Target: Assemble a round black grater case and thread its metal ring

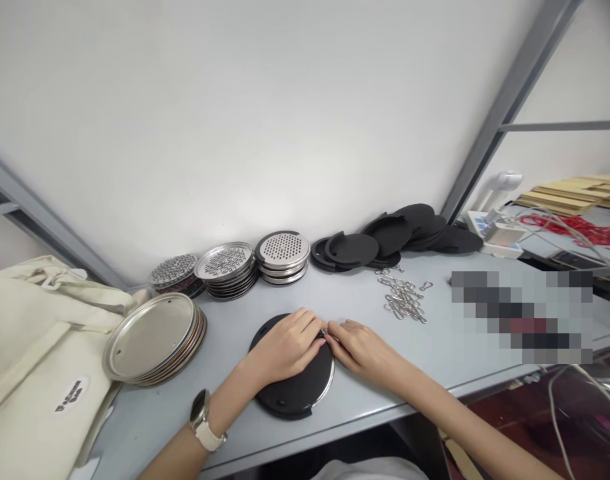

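My left hand (287,345) steadies the black disc (283,390); my right hand (363,353) pinches its far-right rim.

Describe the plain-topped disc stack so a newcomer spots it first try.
On the grey table, find the cream bag at far left. Right beside it sits a stack of round metal discs. Its top disc is smooth silver with a small hole near the rim; the stacks behind have perforated or grater-textured tops.

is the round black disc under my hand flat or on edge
Flat; the round black disc lies broad face up under the left hand.
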Demonstrator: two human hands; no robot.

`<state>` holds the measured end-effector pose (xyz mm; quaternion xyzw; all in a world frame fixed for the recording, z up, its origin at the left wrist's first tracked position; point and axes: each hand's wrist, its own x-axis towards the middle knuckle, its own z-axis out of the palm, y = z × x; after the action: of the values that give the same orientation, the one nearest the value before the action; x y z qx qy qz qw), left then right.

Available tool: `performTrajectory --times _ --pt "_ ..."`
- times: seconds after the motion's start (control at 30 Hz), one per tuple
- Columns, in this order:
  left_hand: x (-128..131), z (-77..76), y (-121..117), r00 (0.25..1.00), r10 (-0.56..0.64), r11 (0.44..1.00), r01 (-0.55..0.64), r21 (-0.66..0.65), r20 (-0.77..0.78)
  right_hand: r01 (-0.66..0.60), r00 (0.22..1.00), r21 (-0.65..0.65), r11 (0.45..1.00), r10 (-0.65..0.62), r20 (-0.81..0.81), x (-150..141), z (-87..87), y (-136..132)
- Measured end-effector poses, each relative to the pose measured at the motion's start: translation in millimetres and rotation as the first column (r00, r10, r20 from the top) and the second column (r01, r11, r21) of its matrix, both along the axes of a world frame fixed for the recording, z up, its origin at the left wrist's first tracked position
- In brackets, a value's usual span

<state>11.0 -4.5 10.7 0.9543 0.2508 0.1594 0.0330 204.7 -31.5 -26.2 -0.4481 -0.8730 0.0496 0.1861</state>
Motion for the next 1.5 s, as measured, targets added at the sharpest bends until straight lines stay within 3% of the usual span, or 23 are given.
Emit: performTrajectory --times 0.17,0.23,0.47,0.83,1.17,1.33,1.5 --pt "-2.5 -3.8 2.6 0.967 0.078 0.954 -0.002 -0.299 0.242 -0.006 0.999 -0.025 1.000 0.006 0.035 -0.1 0.2 0.1" --pt "-2.7 -5.8 3.4 0.957 0.090 0.939 0.011 -0.343 0.277 -0.006 0.999 -0.033 0.999 0.007 0.037 0.5 -0.2 0.1" --pt "-0.5 -6.4 3.2 0.968 0.051 0.959 0.021 -0.281 0.247 -0.034 0.999 -0.065 0.997 0.034 -0.007 2.5 -3.9 1.0" --pt "-0.4 -3.0 5.0 0.948 0.096 0.935 0.018 -0.354 0.302 -0.016 0.997 -0.030 0.999 0.018 0.072 -0.5 5.2 0.0" --pt "-0.9 -3.4 6.9 0.957 0.101 0.942 -0.004 -0.336 0.272 -0.006 0.999 -0.076 0.997 0.010 0.054 0.5 3.1 -1.4" --pt "-0.9 -5.4 7.5 0.958 0.128 0.945 -0.040 -0.325 0.256 0.004 0.999 -0.112 0.994 -0.008 -0.039 -1.4 5.6 -1.8" --pt "-1.4 -5.6 7.4 0.958 0.135 0.947 -0.050 -0.317 0.252 -0.007 1.000 -0.078 0.997 0.005 -0.025 -1.5 4.2 -1.3"
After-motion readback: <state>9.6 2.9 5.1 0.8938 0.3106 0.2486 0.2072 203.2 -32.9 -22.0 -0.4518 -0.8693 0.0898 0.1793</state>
